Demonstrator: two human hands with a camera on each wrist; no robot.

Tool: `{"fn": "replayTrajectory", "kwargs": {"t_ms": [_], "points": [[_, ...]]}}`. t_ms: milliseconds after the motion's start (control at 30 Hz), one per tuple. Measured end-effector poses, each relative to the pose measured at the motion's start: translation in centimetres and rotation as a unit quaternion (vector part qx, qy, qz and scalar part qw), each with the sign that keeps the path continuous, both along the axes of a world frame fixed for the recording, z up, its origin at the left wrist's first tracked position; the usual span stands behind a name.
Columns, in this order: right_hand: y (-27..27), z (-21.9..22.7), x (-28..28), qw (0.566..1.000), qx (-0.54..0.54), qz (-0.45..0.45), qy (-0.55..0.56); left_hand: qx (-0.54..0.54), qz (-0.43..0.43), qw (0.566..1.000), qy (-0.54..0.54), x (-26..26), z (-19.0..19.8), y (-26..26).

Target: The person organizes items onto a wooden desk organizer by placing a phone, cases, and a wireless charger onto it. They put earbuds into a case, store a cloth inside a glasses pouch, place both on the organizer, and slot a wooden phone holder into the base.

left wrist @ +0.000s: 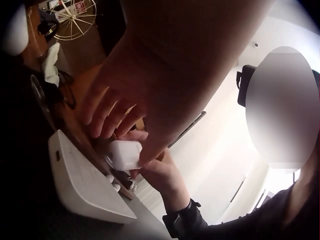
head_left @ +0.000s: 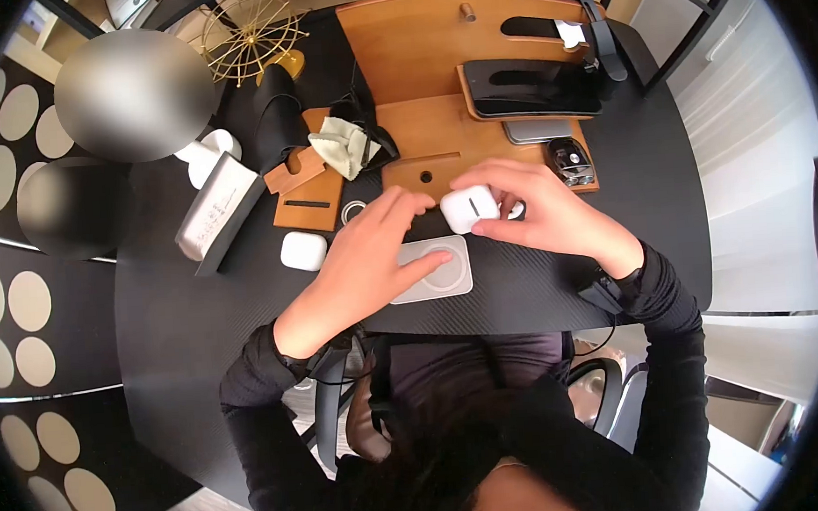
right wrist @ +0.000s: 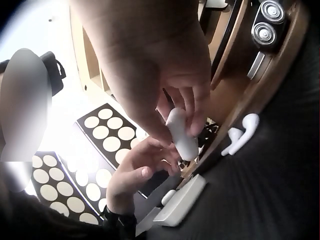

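Observation:
My right hand [head_left: 542,210] pinches a white earbud case [head_left: 468,210] between thumb and fingers, over the desk near its middle. Loose white earbuds [right wrist: 242,134] lie on the black desktop beside that hand; in the head view the hand partly hides them. My left hand [head_left: 358,263] holds nothing, its fingers loosely bent and spread. Below its thumb lies a flat white rectangular block [head_left: 459,276] with a round ring on its face. Left of this hand, a second white rounded case [head_left: 304,251] sits on the desk.
A wooden desk organizer [head_left: 420,128] at the back carries a black glasses-case-like box [head_left: 530,89] and a shaver head [head_left: 570,159]. Toward the left are a cloth [head_left: 343,147], a brown leather piece [head_left: 308,205], a grey tilted box [head_left: 224,213] and a gold wire wheel [head_left: 251,40].

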State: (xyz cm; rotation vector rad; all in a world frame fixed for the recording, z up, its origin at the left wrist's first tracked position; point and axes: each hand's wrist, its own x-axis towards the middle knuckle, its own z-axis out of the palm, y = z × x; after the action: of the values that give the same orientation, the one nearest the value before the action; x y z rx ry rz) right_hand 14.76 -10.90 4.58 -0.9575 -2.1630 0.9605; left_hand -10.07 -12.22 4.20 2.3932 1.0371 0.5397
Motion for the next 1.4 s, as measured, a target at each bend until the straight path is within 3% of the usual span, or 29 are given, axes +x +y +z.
{"fn": "replayTrajectory", "kwargs": {"t_ms": [67,200,267,367,533,667,733,867,1000,1200,1267,1400], "points": [[0.4,0.1,-0.6,0.997,-0.056,0.013,0.042,-0.025,0.059,0.996,-0.07,0.0,-0.1,-0.2],[0.1,0.3,-2.4,0.991,-0.109,0.022,0.08,-0.007,0.079,0.989,-0.123,0.5,-0.6,-0.6],[0.0,0.6,-2.7,0.992,-0.084,0.026,0.085,-0.006,0.069,0.992,-0.11,0.4,-0.9,-0.4],[0.1,0.4,-2.1,0.985,-0.166,0.034,0.031,0.001,0.04,0.993,-0.115,0.4,-1.6,0.0],[0.3,-1.6,-0.8,0.981,-0.159,0.062,0.096,-0.012,0.013,0.989,-0.146,0.8,-3.3,0.2],[0.1,-0.8,-0.7,0.983,-0.163,0.04,0.077,0.051,0.028,0.986,-0.158,1.4,-3.9,-0.5],[0.2,-0.9,-0.8,0.993,-0.099,0.013,0.055,0.076,0.03,0.987,-0.141,1.6,-4.1,-0.7],[-0.5,-1.7,-1.2,0.991,-0.121,-0.017,0.05,0.086,0.038,0.985,-0.147,1.8,-5.9,-0.5],[-1.3,-1.8,-1.8,0.996,-0.059,-0.049,0.051,0.113,0.04,0.984,-0.133,1.6,-6.5,-0.3],[-2.7,-1.1,-2.4,0.997,0.031,-0.073,0.022,0.107,0.048,0.985,-0.129,1.4,-6.8,-0.3],[-2.9,-0.6,-2.3,0.998,0.027,-0.004,0.051,0.099,0.051,0.985,-0.135,1.3,-6.7,-0.2],[-1.2,0.9,-0.3,0.991,0.109,-0.068,0.03,0.038,0.067,0.988,-0.136,1.6,-6.1,-0.4]]}}
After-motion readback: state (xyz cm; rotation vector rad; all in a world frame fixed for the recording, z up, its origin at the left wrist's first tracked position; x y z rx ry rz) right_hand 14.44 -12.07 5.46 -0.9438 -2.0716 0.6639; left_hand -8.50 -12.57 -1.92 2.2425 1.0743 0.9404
